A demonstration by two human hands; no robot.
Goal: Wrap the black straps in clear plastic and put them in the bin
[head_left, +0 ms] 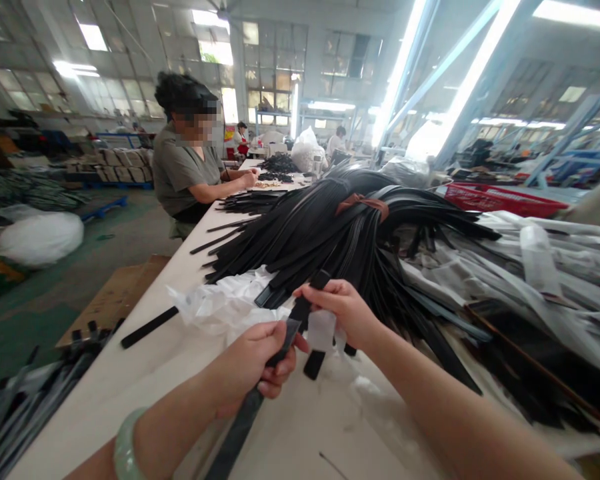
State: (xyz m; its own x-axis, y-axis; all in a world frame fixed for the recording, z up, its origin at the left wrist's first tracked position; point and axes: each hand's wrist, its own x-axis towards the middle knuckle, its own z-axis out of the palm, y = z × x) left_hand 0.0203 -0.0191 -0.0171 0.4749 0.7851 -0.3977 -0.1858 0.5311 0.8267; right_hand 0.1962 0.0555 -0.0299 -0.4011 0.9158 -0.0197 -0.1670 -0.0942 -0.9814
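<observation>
My left hand [267, 357] is closed around a flat black strap [235, 433], which runs down toward the bottom of the view. Up and to the right, my right hand [343, 307] pinches the black end [300, 310] of a strap between thumb and fingers. Whether both hands grip one and the same strap I cannot tell. A piece of translucent white wrapping [321, 330] hangs below my right fingers. Crumpled white wrapping [225, 300] lies just beyond my left hand. Behind both hands spreads a big bundle of black straps [300, 227], tied with a brown band [363, 205].
A co-worker [190, 160] stands at the table's left edge, farther along. White-wrapped strips [535, 260] and a dark phone-like slab [545, 353] lie on the right, a red basket [500, 199] behind them. Grey strips [35, 413] and cardboard [115, 300] are low on the left.
</observation>
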